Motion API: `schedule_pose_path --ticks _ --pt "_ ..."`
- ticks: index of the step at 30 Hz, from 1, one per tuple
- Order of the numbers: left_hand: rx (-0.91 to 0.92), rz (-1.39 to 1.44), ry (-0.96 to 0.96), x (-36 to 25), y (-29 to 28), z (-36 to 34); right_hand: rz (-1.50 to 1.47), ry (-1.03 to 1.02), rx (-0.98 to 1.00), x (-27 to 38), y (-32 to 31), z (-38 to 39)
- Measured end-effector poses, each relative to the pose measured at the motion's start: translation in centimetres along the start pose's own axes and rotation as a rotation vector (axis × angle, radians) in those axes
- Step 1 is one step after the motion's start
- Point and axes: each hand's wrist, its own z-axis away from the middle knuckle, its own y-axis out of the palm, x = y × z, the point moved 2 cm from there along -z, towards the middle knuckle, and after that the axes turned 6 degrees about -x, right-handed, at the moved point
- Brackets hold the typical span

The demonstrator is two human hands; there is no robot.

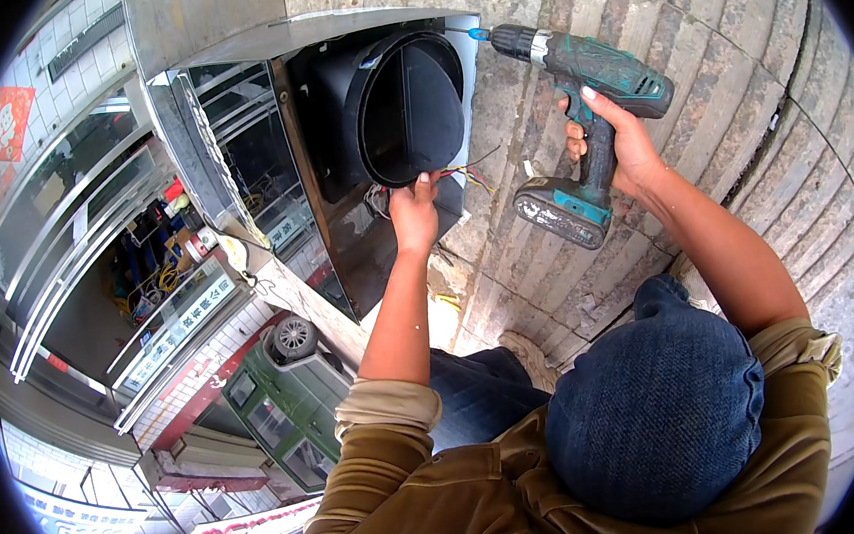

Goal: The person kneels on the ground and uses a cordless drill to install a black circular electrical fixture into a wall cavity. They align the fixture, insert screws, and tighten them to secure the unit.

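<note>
My left hand (415,216) is closed on the lower rim of a black round hood (434,96), thumb against the edge. The hood sits at the open face of a metal box (328,29) with dark insides. My right hand (623,146) grips the handle of a teal and black cordless drill (612,72), held level and pointing left. A blue piece (478,34) is at the front of its chuck, and a thin shaft runs from it to the box's upper right edge. Whether the tip touches a screw is too small to tell. Thin coloured wires (475,175) stick out beside my left hand.
Ridged paving (707,4) lies below and right of the box. My bent knee in blue denim (653,400) rises between my arms. Left of the box are a shopfront with cluttered goods (162,273) and a green vehicle (272,405).
</note>
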Motion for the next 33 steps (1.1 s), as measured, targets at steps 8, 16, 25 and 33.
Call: schedule_pose_path --ticks 8,16,25,33 --pt "-0.008 0.062 -0.036 0.3 0.0 -0.1 -0.002 -0.041 -0.024 -0.5 0.6 0.2" --pt "-0.114 0.213 -0.01 0.0 0.9 -0.6 0.034 -0.119 -0.094 -1.7 1.7 0.9" --pt "-0.194 0.286 0.027 0.8 1.3 -0.8 0.129 -0.179 -0.109 -1.9 1.8 0.8" --pt "-0.212 0.253 0.014 0.9 1.3 -1.0 0.213 -0.272 -0.112 -1.6 1.7 0.9"
